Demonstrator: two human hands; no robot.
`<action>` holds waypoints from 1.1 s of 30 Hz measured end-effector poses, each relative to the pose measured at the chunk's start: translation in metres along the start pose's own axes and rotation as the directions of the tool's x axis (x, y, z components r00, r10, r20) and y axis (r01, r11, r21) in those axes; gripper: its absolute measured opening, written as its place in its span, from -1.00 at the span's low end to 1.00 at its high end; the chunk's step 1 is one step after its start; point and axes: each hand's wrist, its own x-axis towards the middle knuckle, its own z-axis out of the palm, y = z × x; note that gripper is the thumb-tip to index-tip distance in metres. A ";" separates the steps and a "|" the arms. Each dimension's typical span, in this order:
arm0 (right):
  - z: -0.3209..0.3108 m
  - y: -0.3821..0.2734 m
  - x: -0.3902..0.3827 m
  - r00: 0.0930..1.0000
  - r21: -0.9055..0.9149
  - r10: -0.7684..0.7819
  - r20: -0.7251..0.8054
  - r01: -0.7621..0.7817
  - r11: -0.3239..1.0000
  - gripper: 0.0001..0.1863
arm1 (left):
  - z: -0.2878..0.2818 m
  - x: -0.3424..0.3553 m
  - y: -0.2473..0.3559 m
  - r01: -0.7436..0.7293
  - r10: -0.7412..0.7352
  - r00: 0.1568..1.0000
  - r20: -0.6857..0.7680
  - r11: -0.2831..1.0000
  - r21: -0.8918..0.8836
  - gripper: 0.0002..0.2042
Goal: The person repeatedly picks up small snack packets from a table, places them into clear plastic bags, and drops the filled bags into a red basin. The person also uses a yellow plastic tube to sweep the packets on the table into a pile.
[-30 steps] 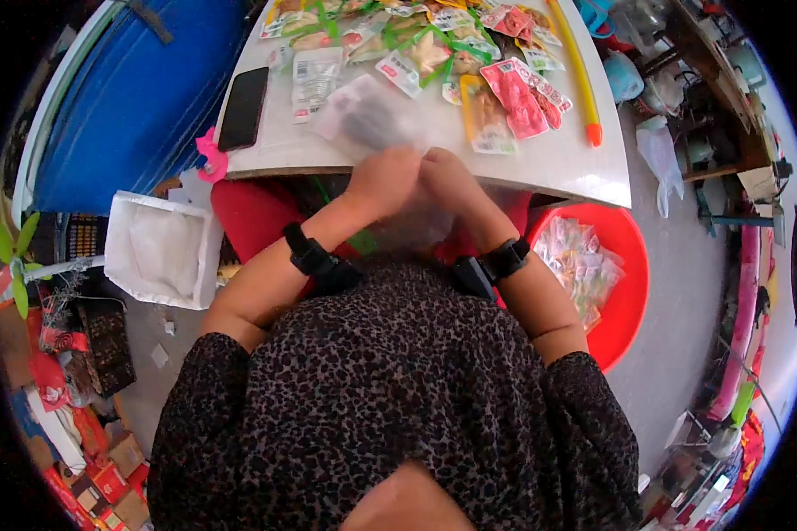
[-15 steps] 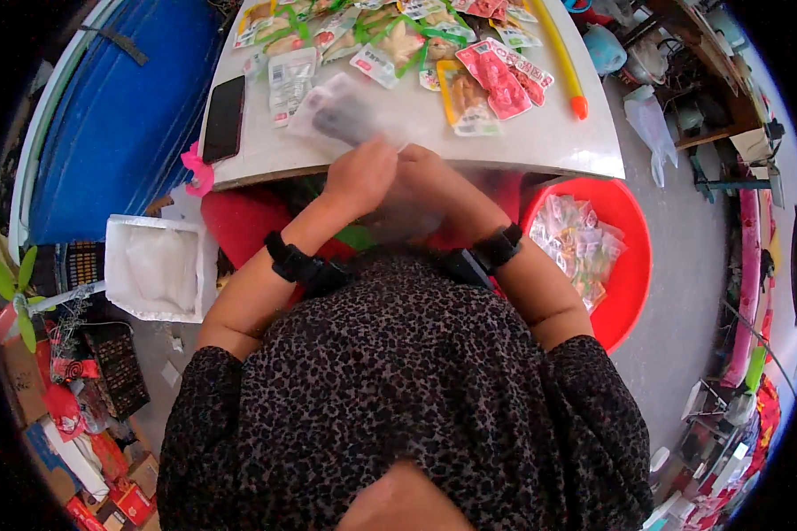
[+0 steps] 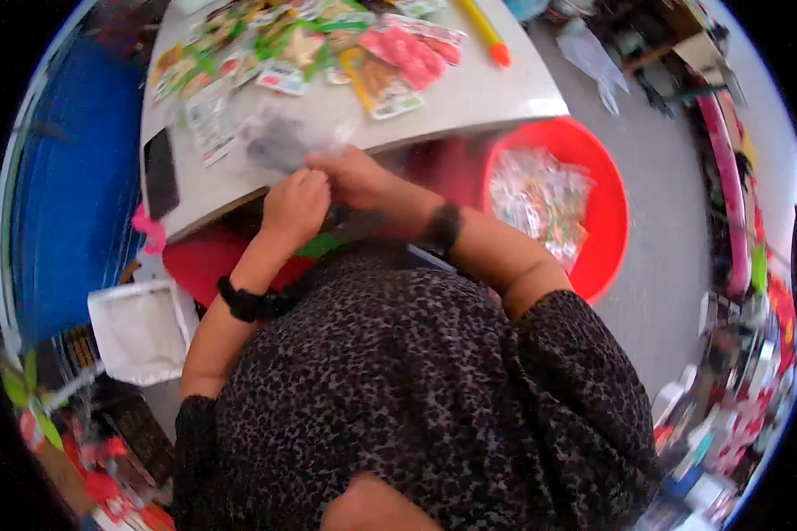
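At the table's near edge, both my hands are close together and closed on the near end of a translucent plastic bag (image 3: pixel 324 134). Something dark, too blurred to name, shows in or through the bag. My left hand (image 3: pixel 294 209) pinches the edge, and my right hand (image 3: pixel 356 180) grips it just beside. The bag's far part rests over the white tabletop (image 3: pixel 456 102). Beyond it lie a pale food packet (image 3: pixel 209 122), a yellow-edged packet (image 3: pixel 381 84), pink packets (image 3: pixel 406 55) and a heap of green and white snack packets (image 3: pixel 297 46).
A black phone (image 3: pixel 160 173) lies at the table's left edge. A yellow tube with an orange end (image 3: pixel 487 35) is at the far right. On the floor stand a red tub (image 3: pixel 607 212) with several clear packets, right, and a white foam box (image 3: pixel 106 332), left.
The view has turned, so the table and tub sit further left and tilted. Both hands still hold the bag at the table edge.
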 end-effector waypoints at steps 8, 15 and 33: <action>-0.004 -0.022 -0.006 0.951 -0.622 -0.266 -0.158 0.113 0.775 -0.78 | -0.022 0.007 0.018 0.017 0.027 0.989 0.149 0.958 -0.285 -0.87; -0.062 -0.102 -0.108 0.797 -0.798 -0.550 -0.252 0.151 0.584 -0.76 | -0.026 -0.012 -0.001 0.308 -0.177 0.933 0.314 0.843 -0.440 -0.84; -0.425 0.064 -0.365 0.263 -0.578 -0.542 -0.798 -0.586 0.568 -0.79 | 0.033 -0.096 -0.078 0.724 -0.515 0.505 0.692 0.690 -0.016 -0.78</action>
